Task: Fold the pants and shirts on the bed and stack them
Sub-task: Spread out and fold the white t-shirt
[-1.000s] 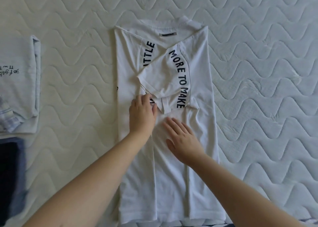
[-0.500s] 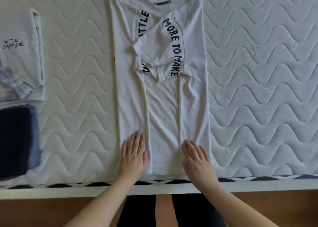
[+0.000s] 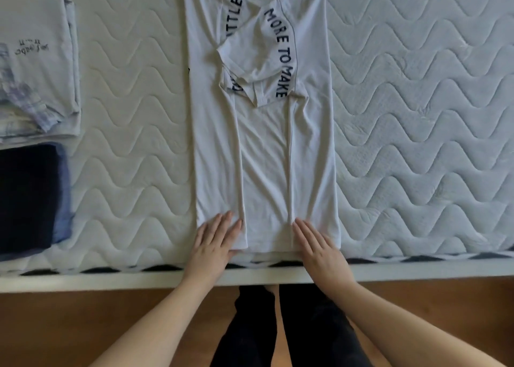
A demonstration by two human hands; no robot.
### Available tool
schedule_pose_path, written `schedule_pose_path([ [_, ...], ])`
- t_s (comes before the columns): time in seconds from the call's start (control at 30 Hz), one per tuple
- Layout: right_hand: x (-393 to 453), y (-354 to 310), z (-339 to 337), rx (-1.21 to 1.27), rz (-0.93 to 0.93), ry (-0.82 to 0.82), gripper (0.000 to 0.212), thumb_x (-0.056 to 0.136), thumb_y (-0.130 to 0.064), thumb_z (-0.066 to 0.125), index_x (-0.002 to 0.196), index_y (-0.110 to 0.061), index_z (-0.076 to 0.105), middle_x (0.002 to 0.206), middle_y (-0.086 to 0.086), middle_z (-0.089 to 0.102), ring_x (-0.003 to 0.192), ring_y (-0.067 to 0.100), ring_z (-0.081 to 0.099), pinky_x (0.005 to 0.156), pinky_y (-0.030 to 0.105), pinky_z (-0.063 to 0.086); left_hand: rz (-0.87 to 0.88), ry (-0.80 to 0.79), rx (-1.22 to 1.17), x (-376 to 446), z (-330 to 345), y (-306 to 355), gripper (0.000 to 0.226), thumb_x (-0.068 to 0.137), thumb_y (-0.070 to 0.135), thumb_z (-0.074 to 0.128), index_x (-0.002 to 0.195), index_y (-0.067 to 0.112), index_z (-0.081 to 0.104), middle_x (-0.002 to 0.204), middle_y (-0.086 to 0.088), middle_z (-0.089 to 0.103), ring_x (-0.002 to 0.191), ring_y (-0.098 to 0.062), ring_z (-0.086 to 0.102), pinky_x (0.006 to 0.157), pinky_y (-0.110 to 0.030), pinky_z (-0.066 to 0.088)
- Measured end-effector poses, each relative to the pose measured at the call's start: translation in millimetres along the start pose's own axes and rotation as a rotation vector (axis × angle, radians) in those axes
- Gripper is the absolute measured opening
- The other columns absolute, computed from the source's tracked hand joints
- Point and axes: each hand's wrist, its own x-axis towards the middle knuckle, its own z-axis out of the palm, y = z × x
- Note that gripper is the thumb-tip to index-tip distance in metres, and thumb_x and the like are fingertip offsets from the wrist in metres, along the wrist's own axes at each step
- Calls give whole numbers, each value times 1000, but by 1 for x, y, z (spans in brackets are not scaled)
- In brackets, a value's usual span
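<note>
A white T-shirt [image 3: 264, 149] with dark lettering lies lengthwise on the bed, both sides folded inward into a long strip, a sleeve folded over its chest. My left hand [image 3: 215, 238] rests flat on the shirt's bottom left corner, fingers straight. My right hand [image 3: 317, 244] lies flat on the bottom right part of the hem, fingers straight. Neither hand grips the cloth.
A folded white shirt [image 3: 36, 60] sits on a stack at the left edge, with a folded dark blue garment [image 3: 27, 197] below it. The quilted mattress [image 3: 417, 116] ends at its front edge [image 3: 111, 279] by my legs; wooden floor beyond.
Both hands slid down from the shirt's middle to its bottom hem, flattening it. The view tilted down, so the bed edge and floor now show.
</note>
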Motion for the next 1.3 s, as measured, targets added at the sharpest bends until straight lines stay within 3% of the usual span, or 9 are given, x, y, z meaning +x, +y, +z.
schedule_pose_path([
  [0.13,5,1,-6,-76,-57,6,69,68,1,74,135,1,55,137,15,56,123,29,59,89,40,56,113,66,2,2,-11,-15,56,69,18,83,122,11,66,124,-12,63,110,-31,63,89,-44,53],
  [0.23,13,-3,-16,-184,-71,33,71,54,-1,85,122,2,66,122,13,66,111,29,65,76,36,59,126,-44,106,5,-29,-13,59,64,11,84,120,11,64,115,-8,63,101,-28,61,83,-39,53],
  [0.37,4,-17,-22,-300,-46,5,69,63,-13,85,127,2,62,127,12,64,115,27,63,85,43,56,97,-174,227,2,-40,-9,67,80,13,66,141,17,40,134,-7,46,119,-29,48,96,-39,42],
  [0.53,0,-26,-22,-403,2,-60,69,75,-20,77,137,-1,54,138,11,57,123,26,58,89,42,53,92,-112,237,0,-51,-6,48,52,12,85,97,20,72,91,0,67,80,-19,64,67,-30,53],
  [0.7,6,-19,-24,-302,1,0,77,54,1,84,128,0,62,125,10,64,111,28,64,74,40,58,51,-208,183,8,-38,-10,72,86,6,56,149,21,25,127,-6,49,113,-25,51,88,-37,45],
  [0.8,7,-12,-24,-233,2,66,77,48,10,82,123,-4,66,119,8,66,107,30,66,81,42,56,52,-177,210,15,-30,-8,82,90,9,49,154,26,1,129,-8,43,114,-28,45,96,-42,36],
  [0.97,1,-3,-22,-177,16,90,77,66,16,56,138,-11,56,146,9,51,133,32,49,103,47,45,74,-81,173,12,-22,-2,75,88,9,28,156,27,3,160,-12,15,148,-30,16,117,-47,20],
  [1.13,-1,-6,-16,-94,41,69,83,57,20,70,134,-9,60,140,10,57,128,34,54,98,46,49,42,-194,11,11,-14,15,80,89,4,29,154,34,-6,163,3,-11,150,-21,-9,120,-48,3],
  [1.3,-6,0,-16,-80,5,94,74,61,17,75,130,-6,62,134,7,62,126,32,57,98,44,50,126,112,-51,-2,-20,12,60,80,4,31,130,14,63,130,1,64,122,-24,59,92,-42,54],
])
